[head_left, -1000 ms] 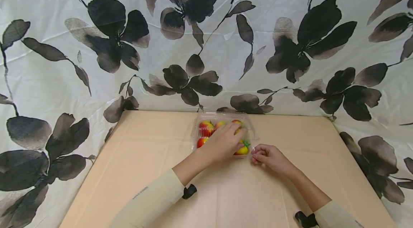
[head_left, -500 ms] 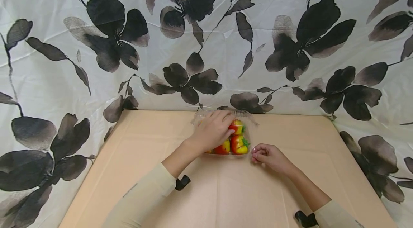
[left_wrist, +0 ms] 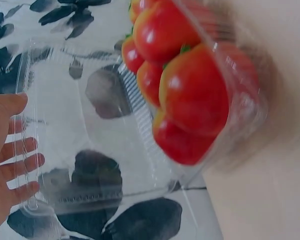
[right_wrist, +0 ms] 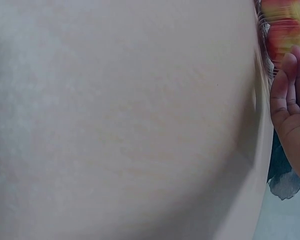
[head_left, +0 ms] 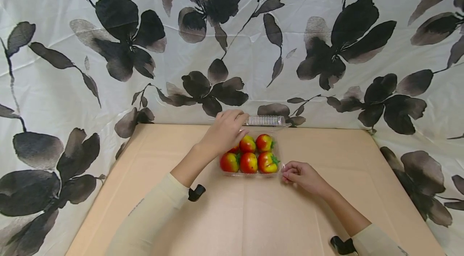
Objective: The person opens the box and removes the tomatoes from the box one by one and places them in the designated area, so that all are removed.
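Observation:
A clear plastic clamshell box stands at the table's far edge. It holds several red-and-yellow fruits with green leafy bits, set in two rows. The hinged clear lid is raised at the back. My left hand holds the lid's left part; in the left wrist view the thumb and spread fingers lie at its rim. At the box's front right corner, my right hand pinches the rim with curled fingers. The exact contact there is small and partly hidden.
The box stands on a tan table. Behind the table hangs a white cloth with dark flower prints, close to the raised lid. A black wrist strap piece shows by the left sleeve.
My left hand has moved from over the fruits back and left to the lid, which now stands raised. More fruits show. The right hand has stayed at the box's corner.

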Available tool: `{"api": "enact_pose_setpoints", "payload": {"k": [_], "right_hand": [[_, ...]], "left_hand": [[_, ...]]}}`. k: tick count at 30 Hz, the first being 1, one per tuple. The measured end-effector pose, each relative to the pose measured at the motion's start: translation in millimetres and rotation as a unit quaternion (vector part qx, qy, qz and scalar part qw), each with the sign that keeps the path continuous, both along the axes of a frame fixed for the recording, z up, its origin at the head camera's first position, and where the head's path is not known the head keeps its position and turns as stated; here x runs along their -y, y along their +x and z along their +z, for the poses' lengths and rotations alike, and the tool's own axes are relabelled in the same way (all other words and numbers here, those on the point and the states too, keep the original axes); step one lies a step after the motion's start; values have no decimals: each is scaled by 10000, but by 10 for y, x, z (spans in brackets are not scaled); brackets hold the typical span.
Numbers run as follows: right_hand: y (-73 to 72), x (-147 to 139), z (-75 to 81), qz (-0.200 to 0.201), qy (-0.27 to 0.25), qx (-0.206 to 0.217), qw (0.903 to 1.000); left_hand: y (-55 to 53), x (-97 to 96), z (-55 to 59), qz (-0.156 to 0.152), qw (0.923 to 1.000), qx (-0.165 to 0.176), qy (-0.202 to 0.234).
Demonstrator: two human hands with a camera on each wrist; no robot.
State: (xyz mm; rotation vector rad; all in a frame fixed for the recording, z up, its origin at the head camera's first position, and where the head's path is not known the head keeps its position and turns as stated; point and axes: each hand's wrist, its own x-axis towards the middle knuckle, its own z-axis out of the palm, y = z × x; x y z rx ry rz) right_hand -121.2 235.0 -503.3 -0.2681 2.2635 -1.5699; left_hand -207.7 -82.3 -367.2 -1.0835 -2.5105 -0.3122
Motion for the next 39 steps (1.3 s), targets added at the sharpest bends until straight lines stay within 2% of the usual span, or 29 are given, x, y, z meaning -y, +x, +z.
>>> {"api": "enact_pose_setpoints", "payload": {"k": [5, 13, 19, 25, 29, 39], "right_hand": [[-13, -6, -3, 24, 2, 2, 10000], [-40, -24, -15, 66, 17, -21, 10000], [-56, -31, -16, 52, 68, 8, 10000], [-74, -37, -22, 65, 23, 38, 10000], [-86, -44, -32, 93, -35, 43, 9999], [-129, -64, -11, 23, 39, 46, 10000]], "left_hand": [[-117, 77, 64, 211, 9997, 138, 6], [-323, 145, 166, 476, 9967, 632, 183], [-466, 166, 175, 451, 9950, 802, 398], [-582, 196, 158, 553, 9907, 1044, 678], [-638, 211, 158, 642, 9881, 1206, 708], [-699, 221, 189, 831, 9839, 1497, 523]]}}
